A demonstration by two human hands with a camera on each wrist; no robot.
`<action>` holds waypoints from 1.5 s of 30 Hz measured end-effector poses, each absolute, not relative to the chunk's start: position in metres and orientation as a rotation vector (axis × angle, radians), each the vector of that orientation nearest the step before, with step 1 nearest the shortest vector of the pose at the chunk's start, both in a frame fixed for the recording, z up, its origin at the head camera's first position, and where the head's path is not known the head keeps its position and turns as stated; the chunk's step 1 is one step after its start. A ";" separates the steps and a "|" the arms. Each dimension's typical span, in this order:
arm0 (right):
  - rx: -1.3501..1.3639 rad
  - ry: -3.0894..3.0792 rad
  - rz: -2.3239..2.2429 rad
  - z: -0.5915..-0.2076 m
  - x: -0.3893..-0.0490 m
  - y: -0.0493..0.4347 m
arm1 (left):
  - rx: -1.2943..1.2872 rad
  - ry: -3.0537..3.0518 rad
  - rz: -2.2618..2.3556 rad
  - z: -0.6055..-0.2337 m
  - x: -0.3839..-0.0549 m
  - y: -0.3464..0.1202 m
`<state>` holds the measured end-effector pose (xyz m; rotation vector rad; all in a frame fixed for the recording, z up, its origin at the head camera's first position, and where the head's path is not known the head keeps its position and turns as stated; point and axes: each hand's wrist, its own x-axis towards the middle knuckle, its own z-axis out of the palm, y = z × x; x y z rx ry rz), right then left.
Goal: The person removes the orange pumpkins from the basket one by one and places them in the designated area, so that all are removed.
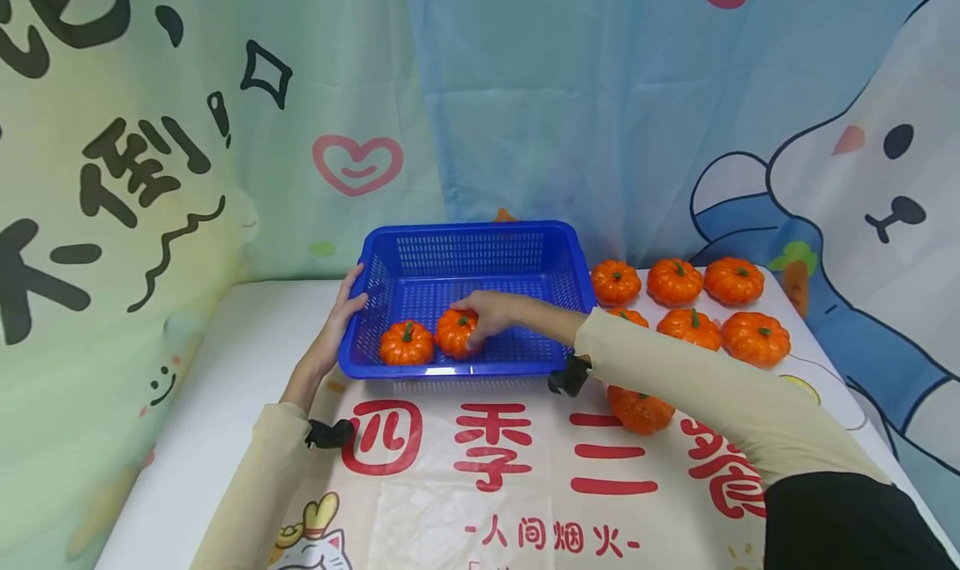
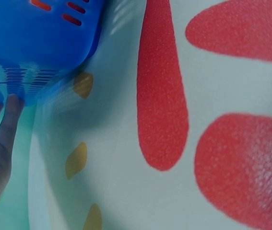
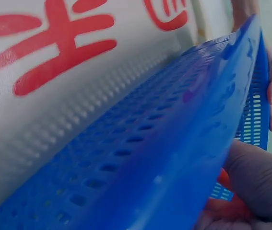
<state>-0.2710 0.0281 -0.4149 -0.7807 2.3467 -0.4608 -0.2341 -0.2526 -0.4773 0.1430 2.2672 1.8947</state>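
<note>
A blue plastic basket (image 1: 468, 230) with slotted walls stands on the table. Inside it, toward the front left, sits a small orange pumpkin (image 1: 406, 345). Just right of that one, my right hand (image 1: 492, 313) grips another small pumpkin (image 1: 452, 333), reaching over the basket's right side. The right wrist view shows the thumb (image 3: 258, 172) against orange behind the basket's wall, with most of the pumpkin hidden. My left hand (image 1: 336, 324) rests against the basket's left side; in the left wrist view its extended fingers (image 2: 12, 112) touch the slotted wall.
Several more pumpkins (image 1: 675, 282) stand in rows right of the basket, some partly hidden by the right sleeve. One pumpkin (image 1: 640, 410) lies nearer the front. A printed cloth (image 1: 420, 503) covers the table's front, and a patterned curtain (image 1: 517, 95) hangs behind.
</note>
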 end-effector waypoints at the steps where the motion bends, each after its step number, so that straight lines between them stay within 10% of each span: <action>1: -0.783 2.351 -0.464 -0.415 -0.271 0.029 | 0.146 2.263 1.898 -0.477 -0.234 -0.252; 45: -0.197 2.724 -1.060 -0.378 -0.097 0.258 | 0.145 2.250 1.924 -0.477 -0.235 -0.251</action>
